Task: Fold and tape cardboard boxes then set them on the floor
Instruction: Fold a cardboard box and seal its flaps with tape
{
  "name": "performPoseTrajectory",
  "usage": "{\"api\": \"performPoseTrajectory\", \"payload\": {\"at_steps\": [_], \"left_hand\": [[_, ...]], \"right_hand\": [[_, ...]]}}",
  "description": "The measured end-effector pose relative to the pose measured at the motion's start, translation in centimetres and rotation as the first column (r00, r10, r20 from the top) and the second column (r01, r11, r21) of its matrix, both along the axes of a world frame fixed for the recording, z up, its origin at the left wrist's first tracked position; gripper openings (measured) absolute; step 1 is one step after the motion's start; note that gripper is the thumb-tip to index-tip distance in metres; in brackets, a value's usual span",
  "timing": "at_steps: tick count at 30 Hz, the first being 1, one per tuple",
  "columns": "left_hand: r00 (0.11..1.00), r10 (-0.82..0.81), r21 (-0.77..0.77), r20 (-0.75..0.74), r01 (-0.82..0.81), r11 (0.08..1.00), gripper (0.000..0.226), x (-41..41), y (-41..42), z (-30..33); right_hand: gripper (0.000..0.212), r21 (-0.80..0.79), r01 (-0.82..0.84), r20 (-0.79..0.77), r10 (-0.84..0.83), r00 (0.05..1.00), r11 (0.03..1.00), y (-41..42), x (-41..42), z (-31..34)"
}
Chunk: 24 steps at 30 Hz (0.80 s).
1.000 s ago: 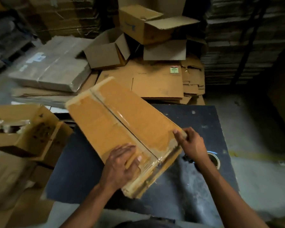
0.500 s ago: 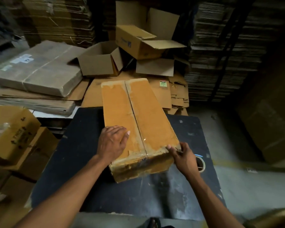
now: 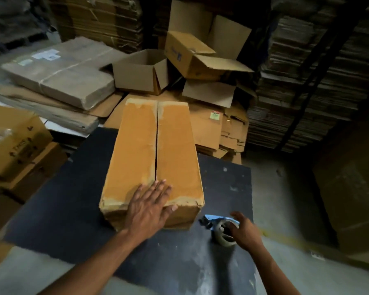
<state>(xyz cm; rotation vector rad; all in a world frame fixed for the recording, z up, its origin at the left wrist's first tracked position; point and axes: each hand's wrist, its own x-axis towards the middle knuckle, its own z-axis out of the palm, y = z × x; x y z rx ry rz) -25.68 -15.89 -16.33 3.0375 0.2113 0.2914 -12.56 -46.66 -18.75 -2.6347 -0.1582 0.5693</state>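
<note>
On the dark counter [image 3: 73, 209] our box [image 3: 153, 150] lies lengthwise, its two top flaps meeting along an untaped seam. Our left hand [image 3: 149, 207] presses flat on the near end, fingers straight. Our right hand [image 3: 244, 229] curls its grip around the tape dispenser [image 3: 219, 231] just beside the box. If we lift the left palm early, the flaps may spring apart and the tape could land crooked.

Dark table [image 3: 77, 220] under box [image 3: 156, 150], tape dispenser [image 3: 219, 231].
</note>
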Motion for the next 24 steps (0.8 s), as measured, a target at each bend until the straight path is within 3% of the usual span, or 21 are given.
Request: {"api": "performPoseTrajectory", "payload": {"at_steps": [4,7,11,15,17,18,19,20,21,23,24], "left_hand": [[1.000,0.029,0.057,0.008,-0.030,0.998,0.067,0.0,-0.4,0.2],[0.999,0.046,0.056,-0.011,-0.046,0.997,0.068,0.1,-0.5,0.5],[0.998,0.056,0.001,0.024,-0.056,0.998,0.072,-0.1,-0.8,1.0],[0.944,0.004,-0.109,0.329,0.034,0.993,0.055,-1.5,-3.9,1.1],[0.902,0.034,-0.306,0.431,0.111,0.946,0.039,-2.8,-6.6,0.6],[0.915,0.097,-0.448,0.392,0.098,0.889,0.034,-3.4,-7.6,0.2],[0.952,0.167,-0.592,0.256,0.018,0.806,0.037,-4.0,-8.4,0.0],[0.976,0.218,-0.702,0.027,-0.136,0.699,0.047,-4.3,-8.9,-0.2],[0.943,0.221,-0.751,-0.248,-0.331,0.571,0.059,-4.6,-9.2,-0.8],[0.711,0.117,-0.683,-0.693,-0.700,0.210,0.074,-5.2,-9.3,-1.3],[0.603,0.032,-0.603,-0.797,-0.798,0.005,0.080,-5.6,-9.2,-1.3]], "right_hand": [[0.063,-0.228,-0.286,-0.079,0.275,0.958,0.931,-0.3,4.0,-3.0],[0.050,-0.256,-0.420,-0.159,0.390,0.907,0.871,0.8,5.1,-3.6],[0.035,-0.327,-0.496,-0.132,0.480,0.867,0.805,0.3,6.2,-6.3],[0.022,-0.363,-0.497,-0.089,0.502,0.860,0.788,-0.5,3.1,-4.0],[0.022,-0.323,-0.494,-0.088,0.494,0.865,0.807,-1.3,1.1,-3.7],[0.022,-0.293,-0.488,-0.084,0.487,0.870,0.822,-1.7,0.1,-3.7],[0.024,-0.265,-0.483,-0.085,0.479,0.874,0.835,-2.0,-1.1,-3.4],[0.024,-0.234,-0.477,-0.090,0.470,0.878,0.847,-2.3,-2.2,-3.1],[0.024,-0.210,-0.469,-0.089,0.461,0.883,0.858,-2.4,-3.3,-2.7],[0.023,-0.164,-0.459,-0.059,0.456,0.888,0.873,-1.8,-5.5,-1.4],[0.023,-0.138,-0.459,-0.026,0.461,0.887,0.877,-1.3,-6.7,-0.6]]}}
